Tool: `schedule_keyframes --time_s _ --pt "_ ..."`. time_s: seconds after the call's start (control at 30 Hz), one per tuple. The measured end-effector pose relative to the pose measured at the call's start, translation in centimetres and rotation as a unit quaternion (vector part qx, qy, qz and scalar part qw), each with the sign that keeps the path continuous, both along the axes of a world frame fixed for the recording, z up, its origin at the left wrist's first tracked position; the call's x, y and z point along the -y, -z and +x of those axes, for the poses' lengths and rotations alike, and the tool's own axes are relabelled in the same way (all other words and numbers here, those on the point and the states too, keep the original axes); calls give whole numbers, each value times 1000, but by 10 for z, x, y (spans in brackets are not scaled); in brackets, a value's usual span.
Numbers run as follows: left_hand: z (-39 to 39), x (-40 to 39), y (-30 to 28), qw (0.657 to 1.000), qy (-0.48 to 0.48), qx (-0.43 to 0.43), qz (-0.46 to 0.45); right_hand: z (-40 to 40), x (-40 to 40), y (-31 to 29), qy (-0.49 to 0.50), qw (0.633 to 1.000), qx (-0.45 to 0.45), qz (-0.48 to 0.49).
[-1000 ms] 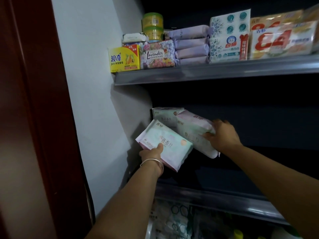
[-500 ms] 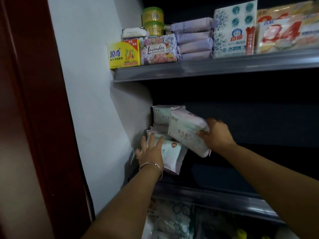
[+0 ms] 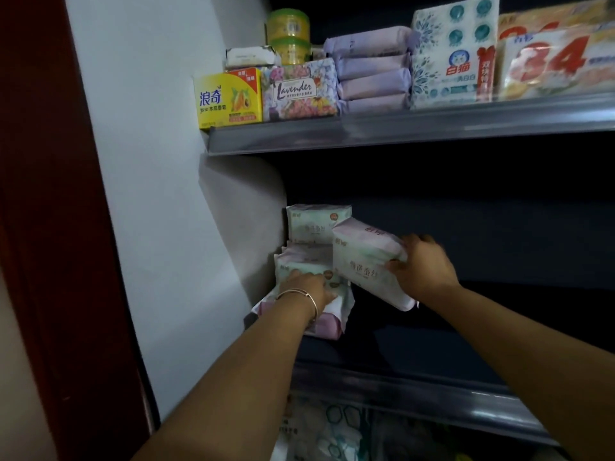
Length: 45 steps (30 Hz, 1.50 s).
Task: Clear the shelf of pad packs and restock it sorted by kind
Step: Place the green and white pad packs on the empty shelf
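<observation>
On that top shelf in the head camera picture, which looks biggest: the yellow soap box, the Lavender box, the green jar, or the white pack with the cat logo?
Largest to smallest, as they look:
1. White cat-logo pack
2. Lavender box and yellow soap box, too alike to rank
3. Green jar, though it stands further back and is partly hidden

The pad pack (image 3: 364, 264) in the right hand is white, fading to pale pink at its top and pale mint lower down, with faint grey lettering. The pad pack (image 3: 327, 314) under the left hand is white and mint with a mauve-pink bottom edge. A thin gold-toned bangle (image 3: 301, 294) circles the left wrist. On the upper shelf (image 3: 399, 128), grey metal, stand a yellow soap box (image 3: 229, 101) with blue characters, a flower-patterned lavender box (image 3: 299, 91), and lilac packs (image 3: 372, 68).
</observation>
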<state>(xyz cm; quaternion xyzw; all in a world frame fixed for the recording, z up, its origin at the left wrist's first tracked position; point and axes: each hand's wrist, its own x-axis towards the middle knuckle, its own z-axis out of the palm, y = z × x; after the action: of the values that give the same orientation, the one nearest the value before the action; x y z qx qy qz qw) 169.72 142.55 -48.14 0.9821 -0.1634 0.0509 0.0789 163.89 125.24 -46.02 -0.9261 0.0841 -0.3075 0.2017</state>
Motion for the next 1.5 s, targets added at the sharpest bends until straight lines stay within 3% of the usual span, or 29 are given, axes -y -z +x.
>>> schedule_keyframes --time_s 0.23,0.37,0.5,0.77,0.93,1.23,1.37,1.5 --pt "33 18 18 993 -85 -86 -3 9 9 3 -7 1000 -7 -6" --pt "42 19 12 982 -99 -151 62 11 9 5 -9 1000 -7 -4" --pt "26 19 1 986 -92 -112 84 9 7 4 -13 1000 -4 -8" --pt "1 7 35 991 -67 -22 -110 -10 3 1 -21 1000 8 -14" --pt "-33 -6 54 982 -85 77 -148 -21 -7 -3 -29 999 5 -17" --pt "-47 -23 45 990 -87 100 -47 -26 -20 -11 -19 999 -9 -31" --pt "-36 -24 36 977 -47 201 50 -26 -17 -12 -8 999 -12 -47" --pt "-21 -28 24 992 8 116 51 -23 -16 -8 -14 997 -29 -71"
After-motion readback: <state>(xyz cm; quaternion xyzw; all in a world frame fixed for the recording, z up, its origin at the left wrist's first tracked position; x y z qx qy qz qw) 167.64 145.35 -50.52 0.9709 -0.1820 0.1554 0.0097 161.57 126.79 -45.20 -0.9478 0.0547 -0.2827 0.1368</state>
